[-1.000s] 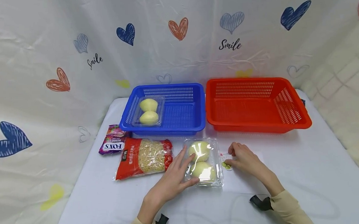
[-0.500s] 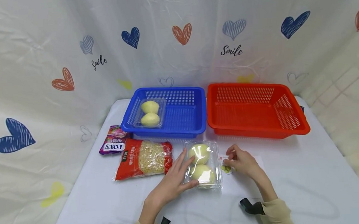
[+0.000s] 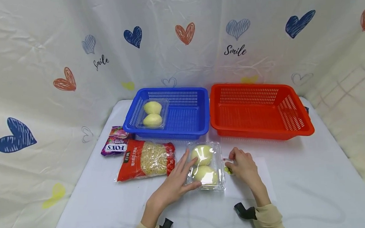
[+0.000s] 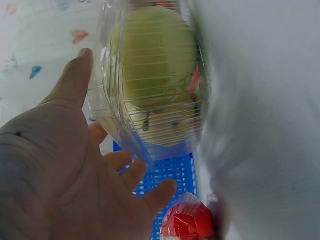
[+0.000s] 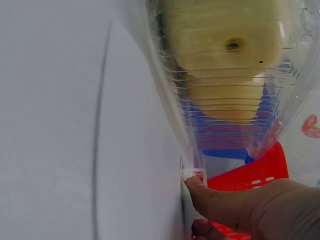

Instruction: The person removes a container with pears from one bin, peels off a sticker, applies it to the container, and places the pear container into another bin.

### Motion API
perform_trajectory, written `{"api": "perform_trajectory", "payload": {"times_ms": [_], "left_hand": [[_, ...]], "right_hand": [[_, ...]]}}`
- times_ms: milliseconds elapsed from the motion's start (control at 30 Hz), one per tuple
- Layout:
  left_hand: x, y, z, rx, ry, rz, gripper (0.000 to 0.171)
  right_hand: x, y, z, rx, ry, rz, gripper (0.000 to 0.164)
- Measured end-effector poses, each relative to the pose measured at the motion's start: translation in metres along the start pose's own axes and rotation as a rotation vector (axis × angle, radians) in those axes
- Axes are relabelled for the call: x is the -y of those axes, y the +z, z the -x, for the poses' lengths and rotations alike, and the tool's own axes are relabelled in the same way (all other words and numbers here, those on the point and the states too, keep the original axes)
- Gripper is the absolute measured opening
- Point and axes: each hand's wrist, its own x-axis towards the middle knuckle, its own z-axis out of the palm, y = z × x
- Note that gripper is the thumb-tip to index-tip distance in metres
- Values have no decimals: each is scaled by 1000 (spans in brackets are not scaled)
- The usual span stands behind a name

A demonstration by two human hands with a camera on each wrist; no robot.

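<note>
The fruits [image 3: 206, 174] are pale yellow, the label [image 3: 228, 170] white, red and green, the backdrop [image 3: 158, 63] heart-patterned.

Clear box [image 3: 219, 165]: we see see-through plastic, ribbed along the sides, closed and lying flat on the white table [image 3: 107, 207].
Pale fruits [image 3: 205, 175]: we count two inside, rounded, yellow-green, one behind the other.
Sticker [image 3: 227, 171]: we find it just right of the box, small, white with red print and pictured green fruit, partly hidden.
</note>
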Motion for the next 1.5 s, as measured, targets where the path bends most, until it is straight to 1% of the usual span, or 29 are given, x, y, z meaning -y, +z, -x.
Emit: {"api": "perform_trajectory", "payload": {"times_ms": [100, 167, 233, 300, 400, 433, 533, 633, 700, 733, 800, 900, 933, 967, 1033, 1100, 1167, 1200, 1267, 1367, 1433, 1500], "left_hand": [[0, -1, -1, 7, -2, 4, 81], [-1, -1, -2, 5, -3, 16, 80], [-3, 0, -3, -2, -19, 32, 79], [-5, 2, -2, -20, -36, 44, 77], [-8, 4, 0, -52, -53, 36, 74], [-9, 4, 1, -60, -50, 31, 73], [-7, 2, 2, -63, -8, 18, 65], [-3, -3, -2, -32, 51, 27, 51], [-3, -6, -6, -24, 83, 20, 45], [-3, -8, -8, -35, 96, 0, 44], [-8, -10, -10, -80, 93, -62, 41], [-20, -10, -6, -169, 48, -202, 32], [-25, -8, -4, -192, 28, -247, 30], [-30, -7, -1, -202, 6, -281, 32], [-37, -5, 4, -203, -14, -336, 46], [-39, -4, 5, -183, -11, -363, 59], [-38, -5, 3, -156, 8, -374, 63], [-36, -6, 1, -140, 19, -372, 62], [-32, -8, -1, -105, 37, -360, 57], [-26, -8, -3, -73, 55, -345, 50], [-23, -7, -3, -66, 64, -338, 48], [-22, -5, -4, -64, 64, -329, 47]], "right_hand": [[-3, -1, -2, 4, -32, -8, 27], [-5, -4, -1, 18, -65, -13, 21], [-9, -8, -2, 32, -116, -23, 13], [-14, -14, -1, 48, -166, -43, 6], [-23, -24, 2, 77, -215, -101, 4], [-26, -28, 3, 86, -218, -115, 5], [-33, -42, 9, 100, -204, -129, 7], [-38, -55, 16, 97, -199, -104, 9], [-40, -61, 22, 96, -205, -68, 11], [-41, -64, 25, 95, -214, -47, 12], [-44, -65, 31, 90, -213, 0, 14], [-51, -62, 41, 71, -211, 59, 16], [-54, -60, 43, 50, -220, 68, 16], [-57, -58, 45, 27, -228, 70, 16], [-64, -55, 48, -35, -260, 62, 15], [-70, -54, 49, -113, -290, 47, 13], [-75, -55, 51, -161, -292, 37, 11], [-77, -56, 52, -165, -282, 35, 11], [-80, -59, 54, -131, -248, 25, 9], [-80, -65, 57, 6, -170, -6, 13], [-77, -70, 60, 84, -139, -50, 17], [-71, -75, 61, 127, -124, -88, 20]]}}
